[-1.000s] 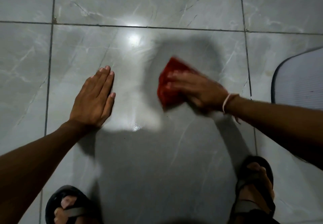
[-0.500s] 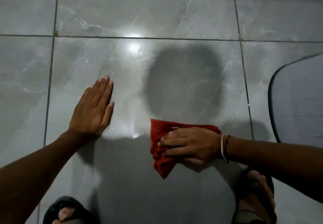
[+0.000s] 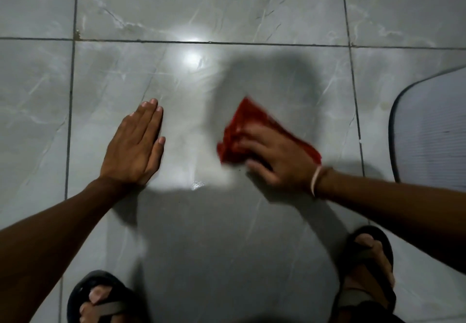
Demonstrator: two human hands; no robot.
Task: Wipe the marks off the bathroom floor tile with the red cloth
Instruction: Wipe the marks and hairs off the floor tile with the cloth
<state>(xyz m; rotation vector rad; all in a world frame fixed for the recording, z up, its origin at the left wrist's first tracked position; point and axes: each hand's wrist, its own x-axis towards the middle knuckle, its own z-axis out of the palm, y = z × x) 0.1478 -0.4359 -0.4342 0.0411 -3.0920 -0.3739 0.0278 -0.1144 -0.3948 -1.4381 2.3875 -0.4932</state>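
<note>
Fingers of the right hand are pressing flat on the red cloth, spread over it rather than pinching it, and the whole thing is blurring as it is working across the floor tile. Cloth is lying under and just beyond that hand, bunched into a rough triangle, its long side running from the far point down toward the tile's right edge, one corner poking out past the wrist. Left hand is sitting wide open, palm down, holding nothing and bracing on the left half of the same tile, well apart from the cloth.

Right hand is plainly the nearer one, so any coming stroke is looking like its job. Open room is lying leftward across the bright patch between the two hands and forward to the far grout line. On the right, things are getting tighter: the grout seam and a grey mat are waiting just past the tile's edge. Near edge is crowded too, with two sandalled feet, the right sandal closest. Marks themselves are too faint to pick out.
</note>
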